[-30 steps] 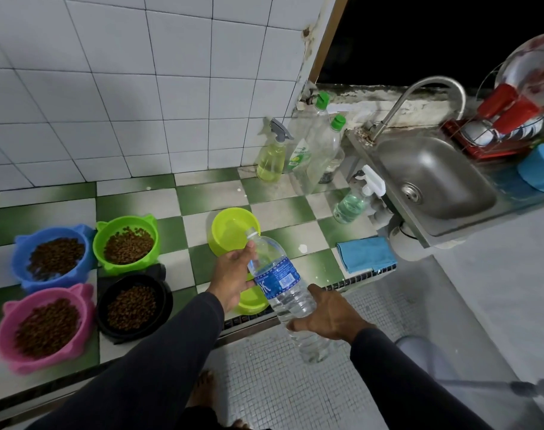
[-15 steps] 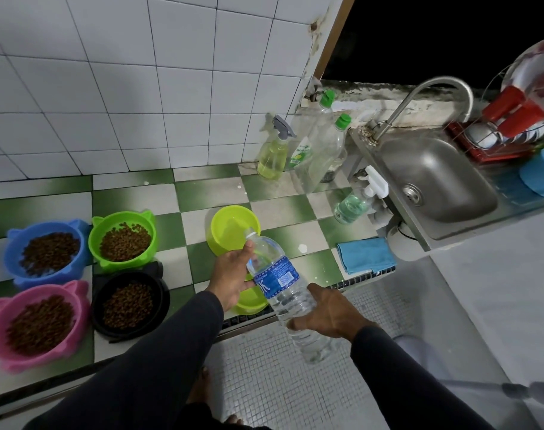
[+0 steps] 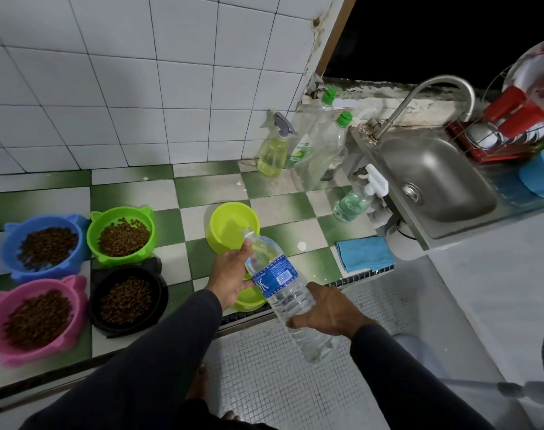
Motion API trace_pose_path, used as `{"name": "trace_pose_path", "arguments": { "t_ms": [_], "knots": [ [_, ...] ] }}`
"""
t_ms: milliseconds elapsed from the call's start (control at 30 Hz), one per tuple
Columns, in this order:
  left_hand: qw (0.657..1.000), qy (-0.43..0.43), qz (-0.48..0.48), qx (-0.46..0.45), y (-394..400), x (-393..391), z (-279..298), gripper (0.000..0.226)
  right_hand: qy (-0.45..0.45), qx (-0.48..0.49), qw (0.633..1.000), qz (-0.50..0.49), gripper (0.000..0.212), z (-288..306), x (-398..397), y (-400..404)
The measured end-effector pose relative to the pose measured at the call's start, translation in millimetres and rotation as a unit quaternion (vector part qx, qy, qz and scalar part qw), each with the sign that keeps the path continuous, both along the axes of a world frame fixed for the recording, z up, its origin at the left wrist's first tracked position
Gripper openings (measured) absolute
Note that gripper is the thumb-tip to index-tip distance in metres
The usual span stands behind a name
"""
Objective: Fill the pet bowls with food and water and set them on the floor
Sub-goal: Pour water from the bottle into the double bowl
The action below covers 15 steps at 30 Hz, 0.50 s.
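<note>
Two hands on one clear plastic water bottle with a blue label (image 3: pixel 283 290), tilted, neck pointing up-left toward the wall. Right hand (image 3: pixel 326 311) grasps the lower body, fingers wrapped around it. Left hand (image 3: pixel 230 274) is at the neck, thumb up against the bottle's mouth, fingers curled around the upper part; cannot tell if a cap is on. Bottle looks mostly empty, some water in the base end.

Bowls all sit on the green-and-white checkered tile desk (image 3: pixel 134 187). Round lime-green plastic bowl (image 3: pixel 233 225) just beyond the bottle's mouth; contents hard to read. Second lime-green bowl (image 3: pixel 250 301) mostly hidden under the left hand and bottle, at the desk's front edge.

Four cat-ear bowls with brown kibble grouped at left: blue (image 3: pixel 44 246), green (image 3: pixel 122 234), pink (image 3: pixel 35 318), black (image 3: pixel 128 299), touching or nearly so.

Folded blue cloth (image 3: pixel 363 254) near the desk's right edge. Steel sink (image 3: pixel 432 178) to the right.
</note>
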State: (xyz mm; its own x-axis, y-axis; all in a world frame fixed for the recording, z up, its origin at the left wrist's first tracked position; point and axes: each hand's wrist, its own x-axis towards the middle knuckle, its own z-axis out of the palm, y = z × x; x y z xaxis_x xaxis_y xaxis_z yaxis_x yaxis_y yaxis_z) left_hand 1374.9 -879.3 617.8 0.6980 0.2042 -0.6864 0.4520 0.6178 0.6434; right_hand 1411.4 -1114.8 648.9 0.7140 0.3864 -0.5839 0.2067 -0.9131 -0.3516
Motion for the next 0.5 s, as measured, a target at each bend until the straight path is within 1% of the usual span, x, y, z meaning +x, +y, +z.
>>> {"name": "trace_pose_path", "arguments": {
  "t_ms": [500],
  "knots": [
    [1.000, -0.002, -0.007, -0.004, -1.3, -3.0, -2.7, 0.040, 0.008, 0.008, 1.000, 0.004, 0.075, 7.2, -2.9, -0.1]
  ]
}}
